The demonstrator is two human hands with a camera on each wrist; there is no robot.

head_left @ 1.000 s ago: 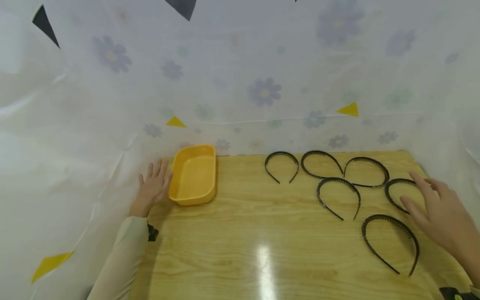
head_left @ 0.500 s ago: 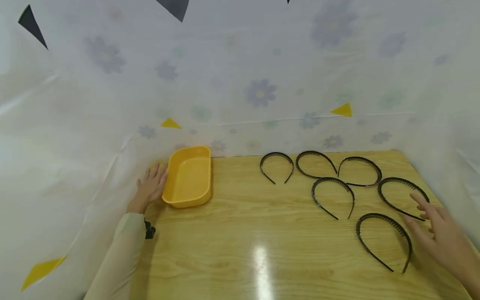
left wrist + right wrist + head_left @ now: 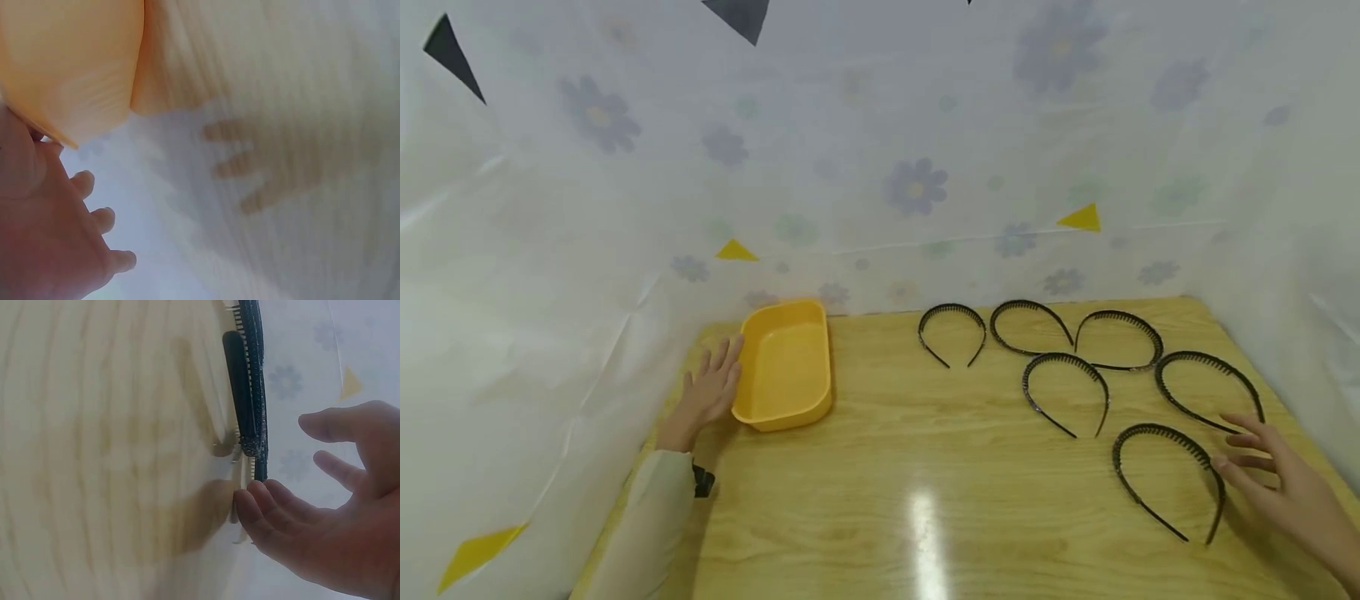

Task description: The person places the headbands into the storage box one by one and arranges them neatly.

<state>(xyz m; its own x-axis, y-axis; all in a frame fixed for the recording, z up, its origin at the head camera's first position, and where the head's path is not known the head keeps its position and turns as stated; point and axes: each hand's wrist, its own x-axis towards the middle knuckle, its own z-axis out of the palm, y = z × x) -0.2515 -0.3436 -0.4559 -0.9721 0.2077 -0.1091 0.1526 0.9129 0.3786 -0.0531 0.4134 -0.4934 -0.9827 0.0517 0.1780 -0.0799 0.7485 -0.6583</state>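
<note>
Table [image 3: 820, 508] — six headbands [image 3: 1063, 357], yellow tray [image 3: 784, 371]

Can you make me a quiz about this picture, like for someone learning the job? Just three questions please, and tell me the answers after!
1. Count: how many black headbands are on the wooden table?

2. Fill the gap: the person's ____ hand is beside the yellow tray.

3. True or false: one of the headbands is lying inside the tray.

Key:
1. Six.
2. Left. The left hand is at the tray's side, while the right hand is over by the headbands.
3. False. All six headbands are outside the tray.
</note>
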